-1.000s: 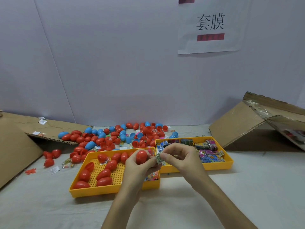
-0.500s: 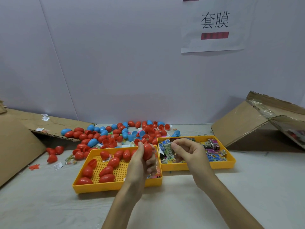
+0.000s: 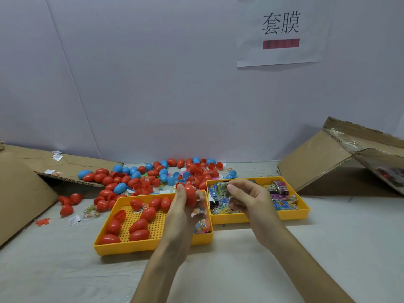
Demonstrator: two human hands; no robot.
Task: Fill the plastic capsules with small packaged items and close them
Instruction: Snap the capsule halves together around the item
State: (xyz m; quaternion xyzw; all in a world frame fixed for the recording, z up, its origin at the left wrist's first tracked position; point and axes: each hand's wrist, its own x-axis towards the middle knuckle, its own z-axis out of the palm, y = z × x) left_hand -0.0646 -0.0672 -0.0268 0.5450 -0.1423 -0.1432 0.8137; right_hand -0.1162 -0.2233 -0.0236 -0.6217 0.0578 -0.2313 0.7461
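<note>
left hand: fingers curled round one red capsule, held over the inner end of the left tray
right hand: thumb and fingers pinch one small packet, over the right tray
key relation: packet is just right of the capsule, near but apart; capsule long axis roughly upright; right hand is the one to bring the packet leftward
capsule mouth: can't tell if it's open or which way it faces
step, likely: packet into capsule, then close
counts: yellow trays 2; red capsules in left tray about 9; packets in right tray heaped, uncountable
loose pile: behind the trays on the counter, dozens, mostly red, some blue
</note>
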